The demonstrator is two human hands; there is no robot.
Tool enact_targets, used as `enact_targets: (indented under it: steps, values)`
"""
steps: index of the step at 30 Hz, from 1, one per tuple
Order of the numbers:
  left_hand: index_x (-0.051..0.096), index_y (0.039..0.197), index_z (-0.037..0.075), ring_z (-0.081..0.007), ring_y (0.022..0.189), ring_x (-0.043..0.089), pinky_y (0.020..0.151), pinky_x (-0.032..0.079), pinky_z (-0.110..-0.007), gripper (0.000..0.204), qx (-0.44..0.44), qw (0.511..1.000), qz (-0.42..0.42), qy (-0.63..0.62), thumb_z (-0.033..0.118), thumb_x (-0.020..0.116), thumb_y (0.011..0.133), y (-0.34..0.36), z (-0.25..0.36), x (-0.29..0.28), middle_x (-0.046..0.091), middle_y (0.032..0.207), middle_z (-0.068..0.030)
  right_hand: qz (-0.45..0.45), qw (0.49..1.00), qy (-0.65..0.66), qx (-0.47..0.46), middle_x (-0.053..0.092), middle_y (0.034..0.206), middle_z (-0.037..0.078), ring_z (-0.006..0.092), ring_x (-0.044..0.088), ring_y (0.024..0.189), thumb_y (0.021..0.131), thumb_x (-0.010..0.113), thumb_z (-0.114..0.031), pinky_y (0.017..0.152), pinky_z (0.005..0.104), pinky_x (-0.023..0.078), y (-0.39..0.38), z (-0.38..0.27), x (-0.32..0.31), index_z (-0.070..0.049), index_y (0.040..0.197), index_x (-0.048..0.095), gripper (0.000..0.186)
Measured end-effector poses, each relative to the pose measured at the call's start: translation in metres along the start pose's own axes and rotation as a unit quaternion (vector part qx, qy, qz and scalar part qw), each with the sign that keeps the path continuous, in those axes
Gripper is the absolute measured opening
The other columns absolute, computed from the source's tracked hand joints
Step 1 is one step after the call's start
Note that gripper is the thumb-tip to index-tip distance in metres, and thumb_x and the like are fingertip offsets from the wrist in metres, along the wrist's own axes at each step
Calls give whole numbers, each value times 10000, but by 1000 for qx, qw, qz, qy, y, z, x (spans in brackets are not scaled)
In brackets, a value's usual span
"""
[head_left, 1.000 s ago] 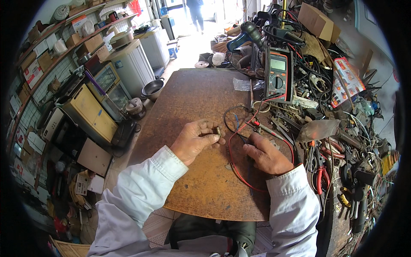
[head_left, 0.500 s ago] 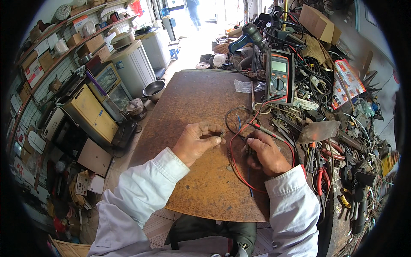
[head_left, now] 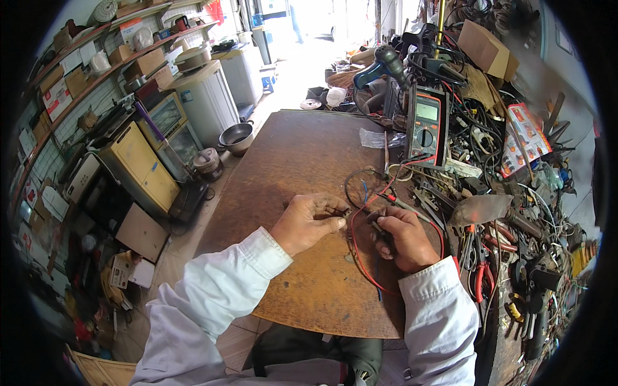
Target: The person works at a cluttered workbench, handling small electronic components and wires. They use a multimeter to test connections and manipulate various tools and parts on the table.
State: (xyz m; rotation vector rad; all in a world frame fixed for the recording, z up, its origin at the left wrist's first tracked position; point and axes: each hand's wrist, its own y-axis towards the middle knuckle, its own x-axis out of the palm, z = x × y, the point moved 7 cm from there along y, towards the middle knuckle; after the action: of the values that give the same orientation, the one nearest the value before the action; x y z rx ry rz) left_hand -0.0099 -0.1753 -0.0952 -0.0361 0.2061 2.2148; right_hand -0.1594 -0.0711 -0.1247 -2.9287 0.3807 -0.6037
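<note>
My left hand [head_left: 311,222] is above the wooden tabletop, thumb and fingers pinched on a small dark piece [head_left: 347,212], too small to name. To its right, my right hand [head_left: 407,238] is closed, thumb on top, round a small dark object [head_left: 378,228] mostly hidden by the fingers. A narrow gap separates the two hands. Red and black test leads [head_left: 356,248] loop on the table around the right hand, and a red probe [head_left: 400,203] lies just beyond it. Farther back stands a multimeter [head_left: 427,125] with an orange-trimmed case, propped upright.
The brown wooden table [head_left: 270,174] fills the middle. Its right side carries a heap of cables and tools, with red-handled pliers [head_left: 481,278] near my right forearm. A clear plastic bag [head_left: 381,138] lies at the back. Leftward, a pan [head_left: 236,137] and cabinets stand on the floor.
My right hand has turned slightly, bringing its dark object more into view and nearer the left fingertips. The whole view has shifted a little. Both hands keep their grip.
</note>
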Motion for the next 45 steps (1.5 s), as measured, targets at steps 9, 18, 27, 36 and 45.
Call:
enact_targets:
  steps: [9,18,27,36,45]
  values:
    - [645,1083,-39,-130,919,646,812,566,-277,225,27,999,-29,18,0,701,868,-3,0,6,677,994,-79,-22,999,-41,-14,501,669,-18,63,405,472,949,648,-224,401,219,264,-4,0,3,-36,896,578,207]
    - [635,1057,-19,-89,862,613,778,528,-254,227,46,992,-9,114,-29,710,843,-7,9,11,652,920,-36,-55,996,-63,-44,570,714,-22,44,449,550,966,635,-235,467,205,331,-9,-3,22,1,1019,647,242]
    - [618,1068,-30,-103,899,617,815,533,-261,283,68,989,12,130,-94,703,806,-8,8,14,631,952,-50,-51,991,-111,-63,588,721,-7,68,498,620,954,636,-140,558,242,421,-7,-3,23,12,914,638,157]
    - [634,1068,-23,-128,919,648,801,568,-301,267,99,987,37,122,-75,674,810,-9,12,13,671,964,-76,-34,989,-121,-75,602,728,-7,67,512,632,937,627,-77,560,245,422,-7,-5,21,15,914,642,97]
    - [595,1117,-18,-123,958,633,851,534,-278,300,78,986,23,146,-84,670,834,-9,6,11,661,1027,-69,-29,989,-132,-52,600,722,-6,66,504,613,946,621,-124,532,238,392,-8,-3,19,4,926,644,131]
